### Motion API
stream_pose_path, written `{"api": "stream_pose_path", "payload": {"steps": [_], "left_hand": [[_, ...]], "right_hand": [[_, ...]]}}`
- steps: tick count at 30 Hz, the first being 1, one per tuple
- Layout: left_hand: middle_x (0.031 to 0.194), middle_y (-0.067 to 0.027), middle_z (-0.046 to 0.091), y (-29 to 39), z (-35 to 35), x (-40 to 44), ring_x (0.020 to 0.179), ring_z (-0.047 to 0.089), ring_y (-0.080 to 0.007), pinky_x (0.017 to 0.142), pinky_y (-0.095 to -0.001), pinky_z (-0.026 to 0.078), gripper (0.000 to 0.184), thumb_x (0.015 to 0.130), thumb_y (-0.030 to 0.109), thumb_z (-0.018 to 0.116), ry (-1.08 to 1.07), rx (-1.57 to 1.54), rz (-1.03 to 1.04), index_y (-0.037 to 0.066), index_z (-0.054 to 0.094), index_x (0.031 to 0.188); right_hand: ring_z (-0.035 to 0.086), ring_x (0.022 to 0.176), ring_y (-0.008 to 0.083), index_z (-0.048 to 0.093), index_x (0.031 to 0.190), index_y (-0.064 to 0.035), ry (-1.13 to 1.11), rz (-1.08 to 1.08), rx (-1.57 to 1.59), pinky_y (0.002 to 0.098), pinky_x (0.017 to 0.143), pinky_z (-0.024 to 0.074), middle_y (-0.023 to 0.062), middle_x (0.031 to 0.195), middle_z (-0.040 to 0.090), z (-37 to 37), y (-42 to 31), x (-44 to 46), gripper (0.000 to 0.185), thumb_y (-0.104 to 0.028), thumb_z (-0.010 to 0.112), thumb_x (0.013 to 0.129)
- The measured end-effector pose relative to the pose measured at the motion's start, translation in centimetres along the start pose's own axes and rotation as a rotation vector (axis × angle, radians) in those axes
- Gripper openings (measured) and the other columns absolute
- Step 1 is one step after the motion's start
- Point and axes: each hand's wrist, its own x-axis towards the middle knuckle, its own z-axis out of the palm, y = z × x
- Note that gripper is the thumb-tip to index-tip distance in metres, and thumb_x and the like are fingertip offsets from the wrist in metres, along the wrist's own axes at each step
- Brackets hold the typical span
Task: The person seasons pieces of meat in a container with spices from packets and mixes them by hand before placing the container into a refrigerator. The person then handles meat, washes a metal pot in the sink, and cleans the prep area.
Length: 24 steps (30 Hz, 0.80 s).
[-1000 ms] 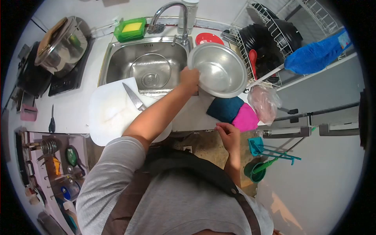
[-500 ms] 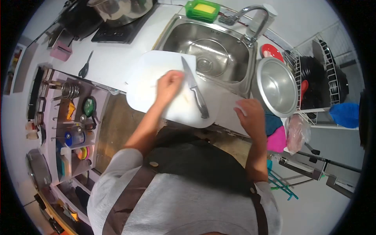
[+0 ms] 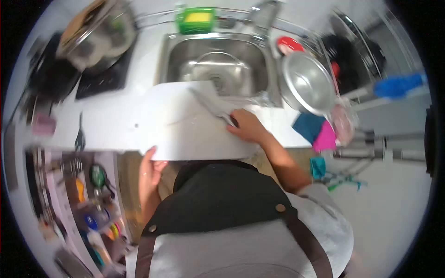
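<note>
A white cutting board [image 3: 185, 139] lies on the counter and overlaps the near edge of the sink. Across it rests a kitchen knife [image 3: 208, 104], its blade pointing to the far left. My right hand [image 3: 248, 126] is closed around the dark knife handle, low over the board's right side. My left hand [image 3: 152, 169] grips the board's near left edge, with one fingertip showing above the rim and other fingers just below it. The view is blurred by motion.
Behind the board is a steel sink [image 3: 164, 60] with a faucet [image 3: 265, 18] and a green sponge holder [image 3: 197, 28]. A metal basin [image 3: 308, 83] and folded cloths [image 3: 309, 125] stand to the right. Pots [image 3: 99, 41] are at the left; a dark utensil [image 3: 80, 136] lies nearer.
My right hand has moved left onto the knife handle. My left hand has left the board's top for its near edge. The view has shifted and turned, and the knife's angle differs.
</note>
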Motion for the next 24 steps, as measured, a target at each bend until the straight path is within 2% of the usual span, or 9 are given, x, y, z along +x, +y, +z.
{"api": "stream_pose_path", "payload": {"steps": [4, 7, 10, 12, 15, 17, 20, 22, 24], "left_hand": [[0.091, -0.0175, 0.060, 6.7, 4.3, 2.8, 0.072, 0.064, -0.0216, 0.055, -0.0223, 0.057, 0.030, 0.081, 0.011, 0.054, -0.217, 0.141, -0.013, -0.009, 0.048, 0.103], [0.090, -0.0249, 0.057, 9.6, 10.9, 6.0, 0.075, 0.065, -0.0283, 0.048, -0.0156, 0.055, 0.031, 0.083, 0.011, 0.050, -0.316, 0.106, -0.060, -0.015, 0.044, 0.100], [0.097, -0.0295, 0.054, 9.8, 13.9, 7.7, 0.075, 0.063, -0.0359, 0.048, -0.0174, 0.056, 0.028, 0.083, 0.008, 0.045, -0.366, 0.170, -0.053, -0.016, 0.043, 0.098], [0.098, -0.0310, 0.053, 9.4, 14.4, 7.6, 0.077, 0.062, -0.0412, 0.047, -0.0185, 0.056, 0.026, 0.082, 0.005, 0.042, -0.413, 0.187, -0.023, -0.017, 0.042, 0.097], [0.086, -0.0278, 0.056, 9.1, 14.9, 6.6, 0.070, 0.063, -0.0399, 0.045, -0.0205, 0.056, 0.023, 0.083, 0.005, 0.038, -0.408, 0.131, -0.037, -0.016, 0.041, 0.091], [0.090, -0.0294, 0.054, 8.8, 14.5, 6.5, 0.073, 0.063, -0.0397, 0.043, -0.0181, 0.055, 0.023, 0.083, 0.004, 0.039, -0.394, 0.143, -0.030, -0.017, 0.040, 0.091], [0.099, -0.0318, 0.052, 8.3, 14.0, 7.4, 0.073, 0.063, -0.0403, 0.041, -0.0176, 0.055, 0.034, 0.081, 0.005, 0.043, -0.400, 0.099, -0.082, -0.019, 0.036, 0.103], [0.097, -0.0295, 0.053, 8.0, 13.6, 7.1, 0.072, 0.063, -0.0383, 0.039, -0.0162, 0.053, 0.035, 0.080, 0.006, 0.045, -0.345, 0.049, -0.153, -0.017, 0.036, 0.105], [0.100, -0.0246, 0.052, 7.0, 12.3, 6.9, 0.073, 0.063, -0.0338, 0.037, -0.0158, 0.050, 0.037, 0.079, 0.008, 0.049, -0.355, 0.173, -0.078, -0.012, 0.038, 0.108]], "right_hand": [[0.061, 0.075, 0.0330, 0.063, 0.078, -0.0001, -0.287, 0.014, -0.126, 0.0427, 0.069, 0.0455, 0.0206, 0.079, 0.062, -5.1, 0.4, 4.4, 0.031, -0.030, 0.057, 0.074], [0.057, 0.076, 0.0328, 0.058, 0.082, 0.0001, -0.359, -0.039, -0.166, 0.0405, 0.067, 0.0425, 0.0167, 0.082, 0.060, -8.0, 2.3, 7.1, 0.033, -0.032, 0.054, 0.077], [0.058, 0.074, 0.0299, 0.060, 0.084, 0.0003, -0.365, 0.013, -0.171, 0.0396, 0.067, 0.0423, 0.0171, 0.081, 0.061, -8.3, 3.2, 9.0, 0.033, -0.031, 0.054, 0.077], [0.060, 0.083, 0.0311, 0.064, 0.094, -0.0016, -0.359, 0.053, -0.224, 0.0387, 0.074, 0.0458, 0.0175, 0.091, 0.063, -9.0, 3.8, 8.6, 0.038, -0.032, 0.054, 0.074], [0.060, 0.087, 0.0305, 0.063, 0.097, -0.0019, -0.327, 0.154, -0.130, 0.0380, 0.076, 0.0451, 0.0170, 0.096, 0.063, -8.6, 3.8, 8.1, 0.037, -0.030, 0.054, 0.074], [0.060, 0.085, 0.0305, 0.064, 0.094, -0.0019, -0.323, 0.138, -0.153, 0.0382, 0.075, 0.0453, 0.0172, 0.094, 0.063, -8.6, 3.4, 8.0, 0.036, -0.030, 0.054, 0.074], [0.061, 0.083, 0.0310, 0.065, 0.090, -0.0017, -0.322, 0.157, -0.162, 0.0388, 0.074, 0.0457, 0.0180, 0.090, 0.063, -8.9, 2.9, 7.6, 0.035, -0.030, 0.054, 0.074], [0.060, 0.077, 0.0317, 0.064, 0.086, 0.0001, -0.298, 0.133, -0.136, 0.0398, 0.070, 0.0447, 0.0190, 0.083, 0.062, -8.6, 3.5, 7.0, 0.033, -0.028, 0.054, 0.072], [0.059, 0.075, 0.0328, 0.062, 0.085, 0.0019, -0.211, 0.106, -0.102, 0.0406, 0.068, 0.0437, 0.0198, 0.080, 0.061, -7.2, 4.5, 6.6, 0.032, -0.026, 0.054, 0.071]]}}
